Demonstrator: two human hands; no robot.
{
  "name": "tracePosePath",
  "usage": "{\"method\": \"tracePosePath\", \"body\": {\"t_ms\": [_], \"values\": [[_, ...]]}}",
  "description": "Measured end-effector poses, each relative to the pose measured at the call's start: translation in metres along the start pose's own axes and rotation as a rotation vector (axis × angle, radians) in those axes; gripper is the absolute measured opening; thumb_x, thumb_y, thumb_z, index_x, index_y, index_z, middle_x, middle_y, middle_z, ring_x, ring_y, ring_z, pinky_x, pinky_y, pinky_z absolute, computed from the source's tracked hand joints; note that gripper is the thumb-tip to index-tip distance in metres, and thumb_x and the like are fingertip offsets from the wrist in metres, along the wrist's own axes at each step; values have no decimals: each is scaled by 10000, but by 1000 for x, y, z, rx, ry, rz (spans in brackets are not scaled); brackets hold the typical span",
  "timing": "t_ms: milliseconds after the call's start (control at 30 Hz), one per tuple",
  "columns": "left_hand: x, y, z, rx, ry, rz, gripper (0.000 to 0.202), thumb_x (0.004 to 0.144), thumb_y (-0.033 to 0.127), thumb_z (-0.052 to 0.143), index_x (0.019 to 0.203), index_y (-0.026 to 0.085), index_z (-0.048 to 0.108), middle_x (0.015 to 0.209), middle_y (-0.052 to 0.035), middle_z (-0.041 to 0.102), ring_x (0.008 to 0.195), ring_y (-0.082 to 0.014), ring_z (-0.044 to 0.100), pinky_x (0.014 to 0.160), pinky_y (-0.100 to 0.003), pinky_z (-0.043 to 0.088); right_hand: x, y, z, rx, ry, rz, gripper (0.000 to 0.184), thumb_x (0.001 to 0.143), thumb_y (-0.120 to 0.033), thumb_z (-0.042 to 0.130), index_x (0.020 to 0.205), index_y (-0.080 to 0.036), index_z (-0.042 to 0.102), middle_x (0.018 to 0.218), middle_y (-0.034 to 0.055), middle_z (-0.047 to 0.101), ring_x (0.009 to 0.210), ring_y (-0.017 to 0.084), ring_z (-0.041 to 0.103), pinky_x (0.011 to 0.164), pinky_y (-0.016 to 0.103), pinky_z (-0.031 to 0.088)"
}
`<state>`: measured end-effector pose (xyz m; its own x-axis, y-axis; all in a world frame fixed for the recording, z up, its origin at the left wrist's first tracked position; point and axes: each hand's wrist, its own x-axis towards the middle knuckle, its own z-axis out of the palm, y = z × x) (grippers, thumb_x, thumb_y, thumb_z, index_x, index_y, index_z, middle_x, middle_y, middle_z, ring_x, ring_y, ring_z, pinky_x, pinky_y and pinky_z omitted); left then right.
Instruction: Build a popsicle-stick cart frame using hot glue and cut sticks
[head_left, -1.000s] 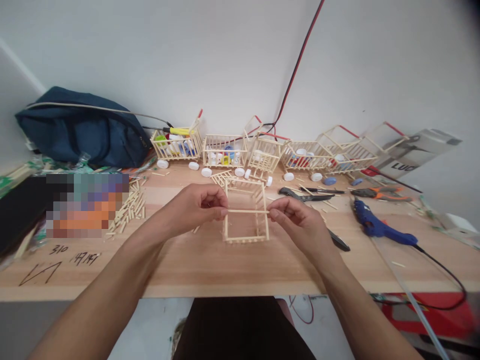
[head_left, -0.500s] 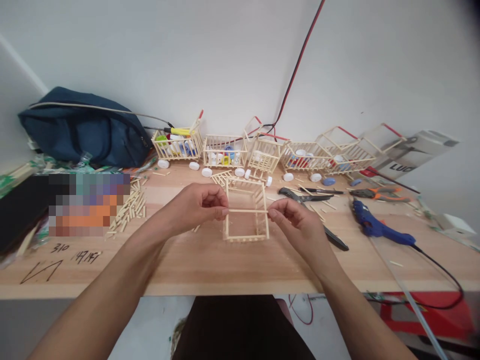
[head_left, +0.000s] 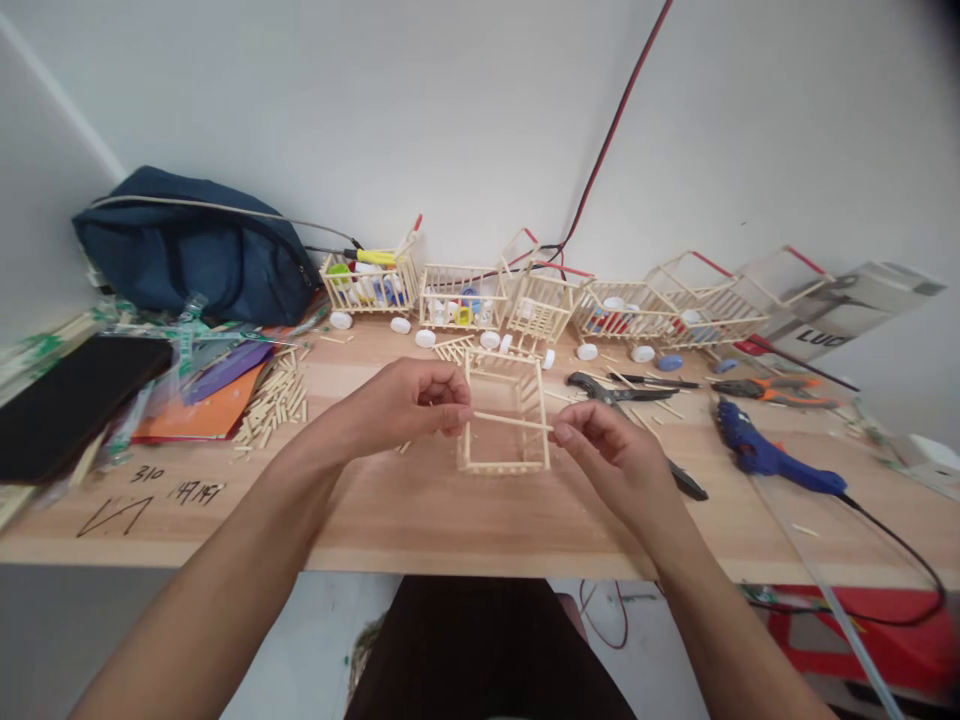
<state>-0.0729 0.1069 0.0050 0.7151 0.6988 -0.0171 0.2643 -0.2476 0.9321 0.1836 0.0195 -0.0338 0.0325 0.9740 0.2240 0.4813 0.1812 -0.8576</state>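
A thin wooden stick (head_left: 514, 421) spans between my two hands over an open box frame (head_left: 504, 467) built of similar sticks, which rests on the table. My right hand (head_left: 611, 450) pinches the stick's right end between thumb and fingers. At the other end, my left hand (head_left: 420, 400) has thumb and fingertips closed on the left tip. The stick slopes slightly down to the right. Just behind the frame lies a small grid of sticks (head_left: 454, 349), partly hidden by it.
Several miniature stick shopping carts (head_left: 536, 310) line the wall. Right of my hands lie dark cutters (head_left: 589, 385), orange-handled pliers (head_left: 780, 390) and a blue glue gun (head_left: 780, 463). Short cut sticks (head_left: 277, 400), orange paper (head_left: 202, 408) and a blue bag (head_left: 202, 250) are on the left.
The stick, level across the frame before, now tilts down to the right. My right hand sits slightly lower relative to the left. The whole view has shifted a little.
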Motion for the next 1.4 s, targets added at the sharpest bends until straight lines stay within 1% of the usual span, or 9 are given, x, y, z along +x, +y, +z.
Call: {"method": "tracePosePath", "body": {"t_ms": [167,267,400,600,800,1033,1200,1400], "values": [[-7,9,-6,135,-140,-14,106,782,257,666,789,152,655,676,29,625,611,-67,527,538,-156,368,-12,0,-7,-123,-66,-3,153,906,-368,563,855,-225,584,792,0,574,730,153,518,692,288,398],[-9,11,-6,182,-175,-13,107,765,261,685,772,153,686,674,27,647,621,-72,542,548,-156,377,-17,-2,-9,-168,-79,-11,152,915,-361,551,851,-227,586,790,-5,579,730,150,524,700,286,400],[-8,9,-4,192,-206,-12,104,771,253,675,769,152,698,677,21,667,638,-81,574,561,-155,386,-20,-5,-9,-218,-82,-20,155,915,-362,555,843,-229,589,768,-14,560,700,140,500,662,274,385],[-8,11,-3,223,-201,21,119,784,265,661,752,154,690,654,31,654,609,-74,565,540,-154,366,-19,-11,-8,-231,-91,-27,163,915,-357,554,822,-226,581,753,-20,546,681,129,484,646,267,380],[-9,17,-1,265,-222,4,115,811,224,595,765,159,678,675,34,661,628,-75,564,561,-161,375,-19,-10,-8,-239,-85,-36,144,917,-338,552,834,-226,588,757,-20,557,679,129,486,644,263,381],[-9,18,0,320,-204,-23,105,783,230,606,753,166,684,655,44,644,602,-71,533,535,-162,365,-23,-16,-9,-316,-52,-85,89,908,-305,572,880,-230,609,781,-23,616,680,129,522,658,257,400],[-9,16,0,316,-210,-25,105,779,231,604,746,170,683,650,48,640,601,-69,532,534,-160,364,-25,-17,-6,-360,-29,-126,48,905,-268,569,891,-229,592,816,-24,633,692,123,544,681,253,411],[-9,16,0,280,-227,-22,125,790,236,591,752,164,685,660,34,652,609,-77,560,545,-163,371,-25,-16,-5,-345,-52,-142,58,922,-267,532,901,-224,566,834,-6,618,713,136,543,692,265,415]]}}
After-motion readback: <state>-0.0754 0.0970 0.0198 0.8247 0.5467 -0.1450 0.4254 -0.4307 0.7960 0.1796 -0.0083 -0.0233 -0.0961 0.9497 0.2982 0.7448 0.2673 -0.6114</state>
